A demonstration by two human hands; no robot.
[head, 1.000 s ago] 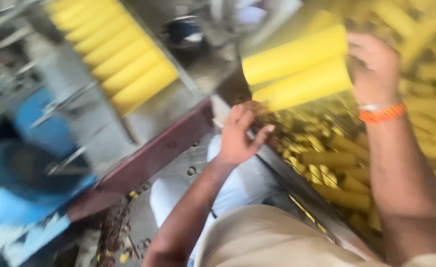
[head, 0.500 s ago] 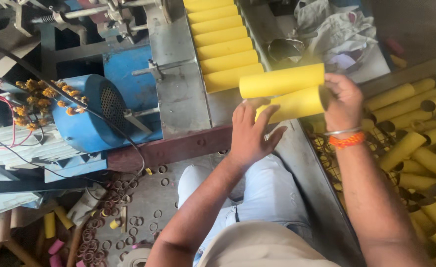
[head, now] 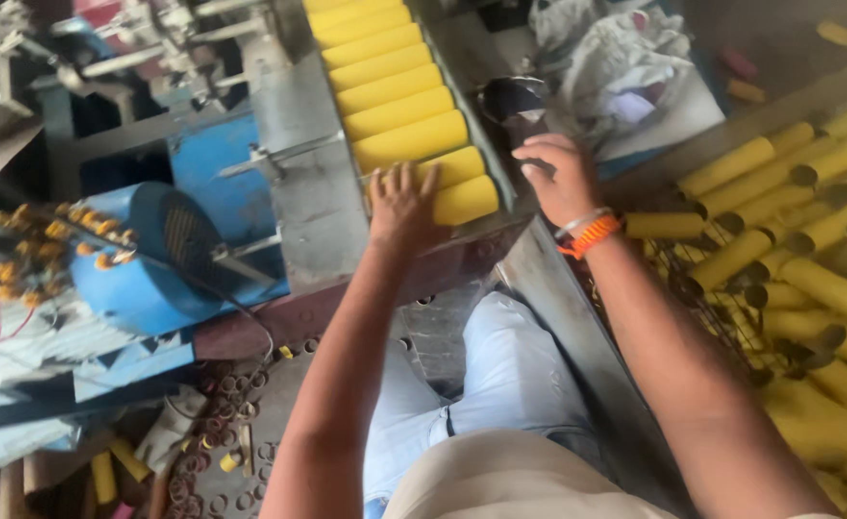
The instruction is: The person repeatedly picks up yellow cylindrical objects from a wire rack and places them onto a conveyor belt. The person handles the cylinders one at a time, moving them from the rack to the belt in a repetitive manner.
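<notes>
A row of yellow cardboard tubes [head: 395, 96] lies side by side on a sloped metal chute [head: 308, 192] of a machine. My left hand [head: 402, 207] rests flat on the two nearest tubes [head: 467, 197] at the chute's lower end, fingers spread. My right hand [head: 558, 178], with an orange band on the wrist, hovers just to the right of those tubes near the chute's side rail, fingers loosely curled and holding nothing.
A pile of loose yellow tubes [head: 808, 259] fills a wire bin at right. A blue motor [head: 154, 259] with wiring sits at left. Crumpled cloth [head: 625, 58] lies at the top. Small rings [head: 222, 442] litter the floor by my knees.
Both hands carried two yellow tubes from the right side down onto the lower end of the chute. My right hand has let go; my left hand now presses them in place.
</notes>
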